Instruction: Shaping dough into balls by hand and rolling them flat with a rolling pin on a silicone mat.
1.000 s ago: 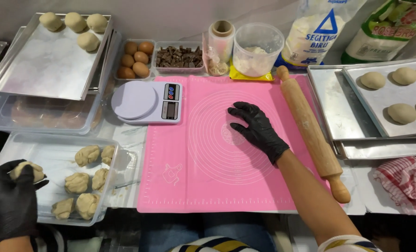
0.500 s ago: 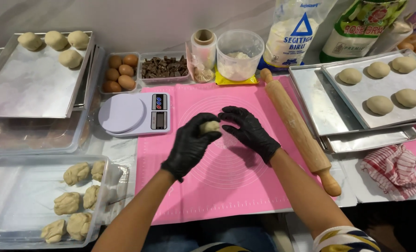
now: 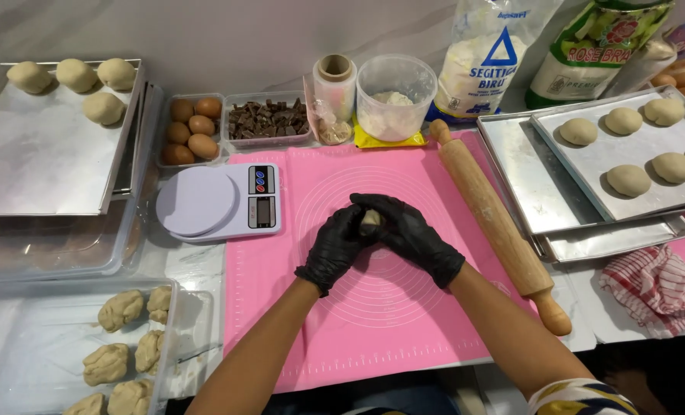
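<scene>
Dough piece (image 3: 370,221) cupped between the gloved left hand (image 3: 335,246) and right hand (image 3: 410,234), both closed around it above the pink mat (image 3: 404,323): shaping step, which next calls, seemingly, for even rolling pressure.

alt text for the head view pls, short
Two black-gloved hands, left hand and right hand, cup a dough piece over a pink mat. A rolling pin lies right of them, a kitchen scale left.

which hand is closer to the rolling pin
Right. The right hand cups the dough piece just left of the rolling pin; the left hand sits farther left, behind it.
</scene>
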